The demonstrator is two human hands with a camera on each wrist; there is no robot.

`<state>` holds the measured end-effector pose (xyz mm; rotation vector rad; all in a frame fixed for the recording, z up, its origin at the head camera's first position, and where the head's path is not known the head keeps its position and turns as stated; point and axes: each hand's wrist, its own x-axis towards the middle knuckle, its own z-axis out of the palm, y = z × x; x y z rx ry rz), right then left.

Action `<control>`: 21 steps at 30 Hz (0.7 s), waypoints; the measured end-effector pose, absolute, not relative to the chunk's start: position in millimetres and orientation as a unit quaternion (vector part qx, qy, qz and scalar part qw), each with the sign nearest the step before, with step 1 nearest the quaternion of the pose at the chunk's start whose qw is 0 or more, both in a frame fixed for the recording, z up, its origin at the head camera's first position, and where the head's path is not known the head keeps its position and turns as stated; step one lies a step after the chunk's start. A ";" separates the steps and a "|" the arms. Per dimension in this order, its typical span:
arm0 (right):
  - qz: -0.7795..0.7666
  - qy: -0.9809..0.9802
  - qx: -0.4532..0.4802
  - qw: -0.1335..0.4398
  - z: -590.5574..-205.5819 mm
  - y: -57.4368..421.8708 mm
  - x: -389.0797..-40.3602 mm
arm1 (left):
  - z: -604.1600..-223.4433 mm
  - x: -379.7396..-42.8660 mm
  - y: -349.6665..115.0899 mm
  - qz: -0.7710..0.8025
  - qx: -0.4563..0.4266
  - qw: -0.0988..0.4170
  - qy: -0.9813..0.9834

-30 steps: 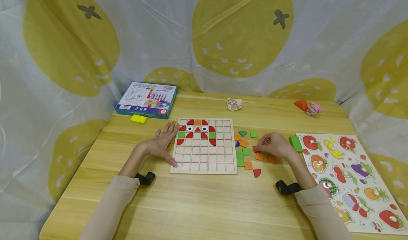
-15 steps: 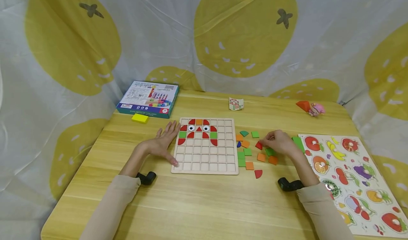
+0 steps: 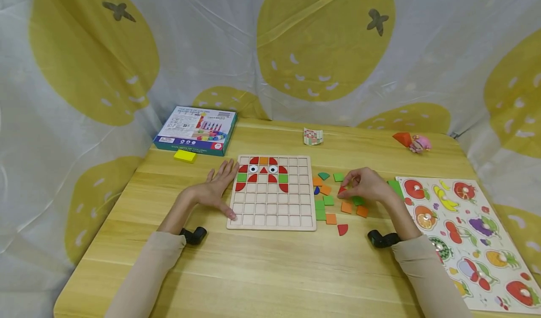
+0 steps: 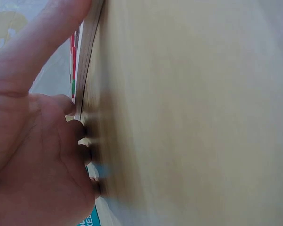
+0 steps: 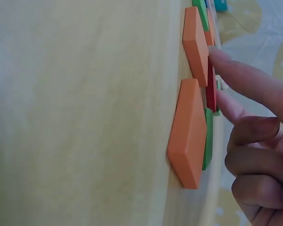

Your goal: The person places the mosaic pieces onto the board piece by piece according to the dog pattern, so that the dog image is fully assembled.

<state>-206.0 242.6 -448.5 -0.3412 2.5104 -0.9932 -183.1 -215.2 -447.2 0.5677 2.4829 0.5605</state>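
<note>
The wooden grid board [image 3: 270, 210] lies flat in the middle of the head view, its upper cells filled with red, green, orange and eye-printed tiles. My left hand [image 3: 213, 191] spreads along its left side, thumb on the near corner and fingertips at the left edge; the left wrist view shows the palm beside the board's edge. Among the loose tiles to the right, my right hand [image 3: 364, 186] pinches a red tile [image 3: 342, 190] between thumb and index finger. In the right wrist view the red tile [image 5: 211, 89] is partly hidden behind an orange tile [image 5: 188, 134].
Loose green [image 3: 328, 200] and orange tiles [image 3: 331, 219] lie right of the board, with a red quarter-circle tile [image 3: 343, 229] nearest. A fruit puzzle board [image 3: 469, 243] is at right. Behind are a toy box [image 3: 196, 130], yellow block [image 3: 185, 156], pattern card [image 3: 313, 136] and pink figurine [image 3: 420, 144].
My right hand has shifted slightly away from the front edge, and the red tile at its fingertips has turned. My left hand stays at the board.
</note>
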 end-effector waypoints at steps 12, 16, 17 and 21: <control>-0.385 0.887 -0.134 0.217 -444.1 239.9 -207.4 | -445.5 -182.6 -215.8 0.209 0.214 0.260 0.918; -0.415 0.880 -0.116 0.199 -437.3 227.7 -201.8 | -445.5 -182.3 -215.8 0.207 0.216 0.260 0.918; -0.428 0.876 -0.107 0.196 -434.1 220.7 -199.5 | -445.4 -182.1 -215.7 0.205 0.216 0.259 0.919; -0.481 0.849 -0.082 0.199 -424.7 174.3 -190.2 | -446.8 -182.0 -215.7 0.203 0.215 0.258 0.920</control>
